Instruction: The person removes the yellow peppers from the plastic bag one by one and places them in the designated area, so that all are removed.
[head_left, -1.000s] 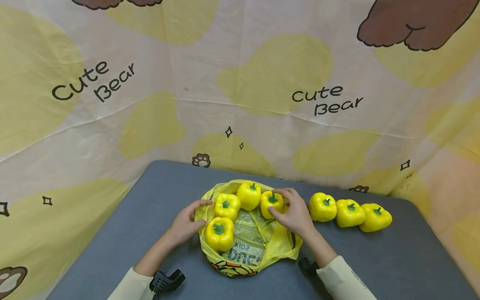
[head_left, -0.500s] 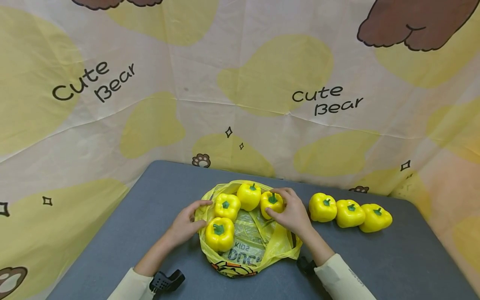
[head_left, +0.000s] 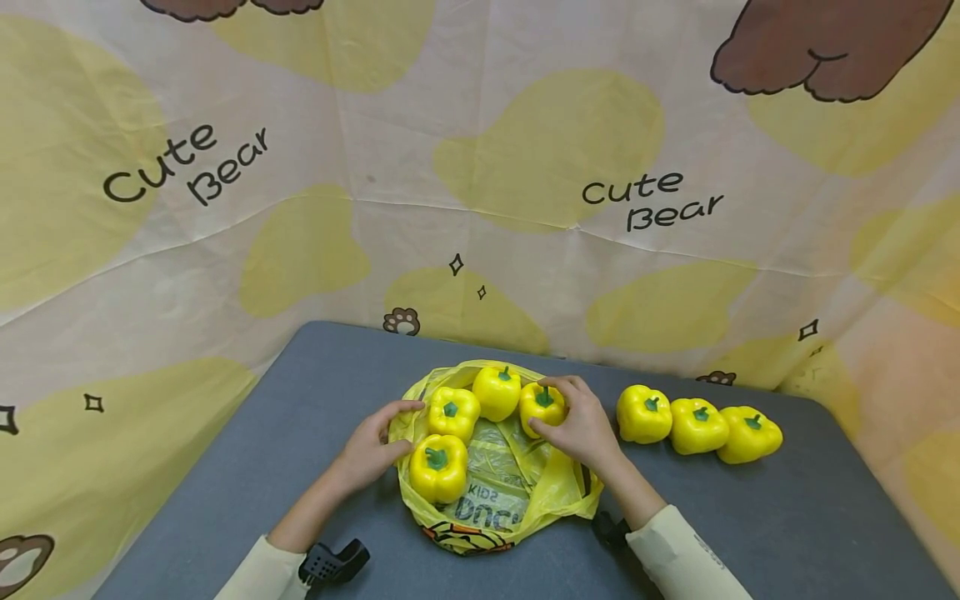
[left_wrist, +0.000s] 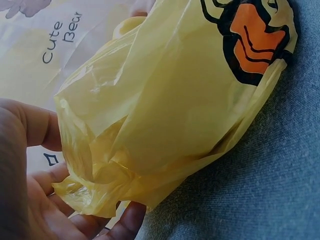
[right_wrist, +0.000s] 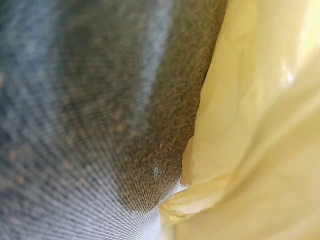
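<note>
A thin yellow plastic bag (head_left: 491,508) lies opened out on the table, several yellow bell peppers standing along its inner edge. My left hand (head_left: 375,443) holds the bag's left rim; in the left wrist view its fingers curl round the crumpled plastic (left_wrist: 107,185). At the right side of the bag, my right hand (head_left: 585,425) grips a bell pepper (head_left: 543,407) with thumb and fingers, its green stem up. Beside it are the back pepper (head_left: 497,393), the left one (head_left: 453,414) and the front-left one (head_left: 438,469). The right wrist view shows only bag and table, the hand hidden.
Three more yellow bell peppers stand in a row right of the bag: a near one (head_left: 644,414), a middle one (head_left: 699,426) and an end one (head_left: 750,435). The grey table (head_left: 810,517) meets a printed cloth backdrop (head_left: 517,250) behind.
The right hand and forearm have shifted very slightly left, with the fingers still at the same pepper. The left hand, the bag and the other peppers keep their places.
</note>
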